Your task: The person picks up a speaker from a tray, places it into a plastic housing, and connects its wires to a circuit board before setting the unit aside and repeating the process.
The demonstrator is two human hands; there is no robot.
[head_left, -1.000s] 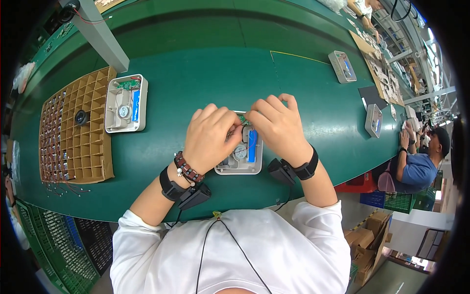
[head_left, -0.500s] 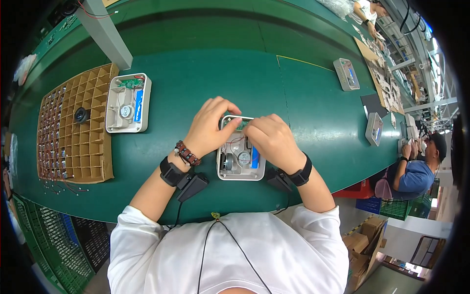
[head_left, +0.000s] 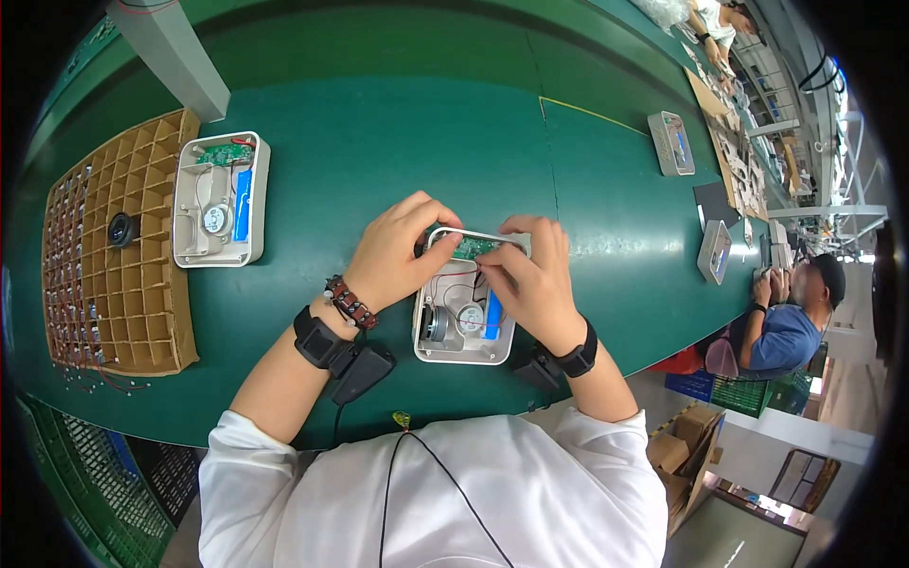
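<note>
A white plastic casing (head_left: pixel 465 358) lies face up on the green table in front of me. Inside it are a green circuit board (head_left: pixel 471 248), a blue battery (head_left: pixel 493 315), a round silver part (head_left: pixel 471 318), a black-rimmed speaker (head_left: pixel 433 324) and thin wires. My left hand (head_left: pixel 402 248) grips the casing's far left corner, its thumb on the board's left end. Over the right side bends my right hand (head_left: pixel 540 289). Its thumb and forefinger pinch together at the board's lower edge by the wires; whatever lies between them is too small to make out.
Left stands a similar open casing (head_left: pixel 259 213), beside a divided cardboard box (head_left: pixel 156 312) with a round black part (head_left: pixel 123 229) on it. Two more casings (head_left: pixel 671 144) (head_left: pixel 714 252) lie to the right. A grey post (head_left: pixel 175 57) rises at the far left. Co-workers sit at right.
My right hand has turned and drawn back slightly, its fingers lifting and spreading, so more of the circuit board shows. My left hand stays at the corner. The whole view has shifted a little.
</note>
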